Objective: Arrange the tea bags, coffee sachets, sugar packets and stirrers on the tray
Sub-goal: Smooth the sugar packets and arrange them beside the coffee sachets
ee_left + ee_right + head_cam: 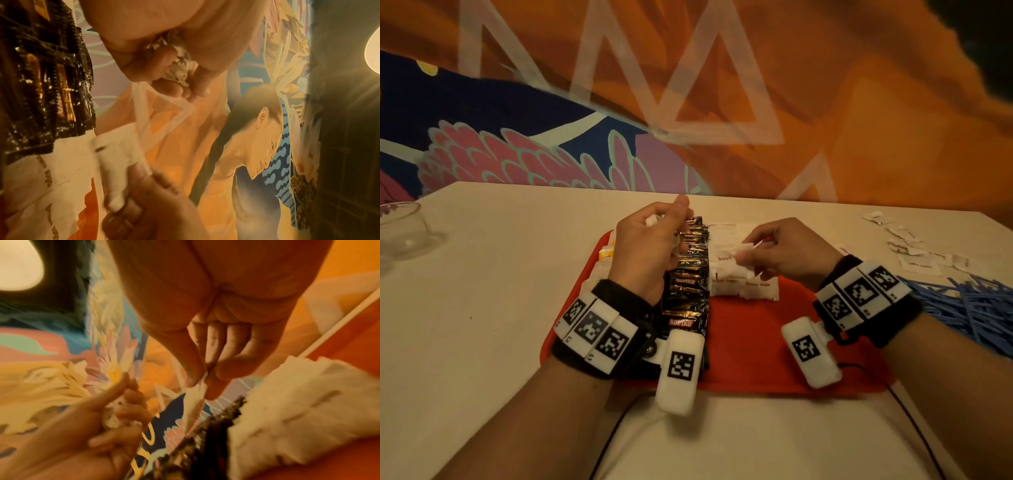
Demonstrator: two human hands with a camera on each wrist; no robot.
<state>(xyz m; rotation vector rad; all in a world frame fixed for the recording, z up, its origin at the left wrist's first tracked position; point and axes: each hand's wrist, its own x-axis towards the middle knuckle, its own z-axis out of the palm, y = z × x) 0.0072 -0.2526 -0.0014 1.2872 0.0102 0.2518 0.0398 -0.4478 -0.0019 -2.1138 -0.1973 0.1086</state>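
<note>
One red tray [774, 342] on the desk [500, 274]. One row of black coffee sachets [688, 274], overlapped; at least ten edges show, exact number cannot be told. White brown-sugar packets [743, 284] on the tray: one overlapped block, individual count not readable. Loose white packets [914, 253] at the desk's right: roughly eight. One pile of blue stirrers [969, 308], too many and too tangled to count. One glass bowl [400, 229]. Two hands, two wristbands.
</note>
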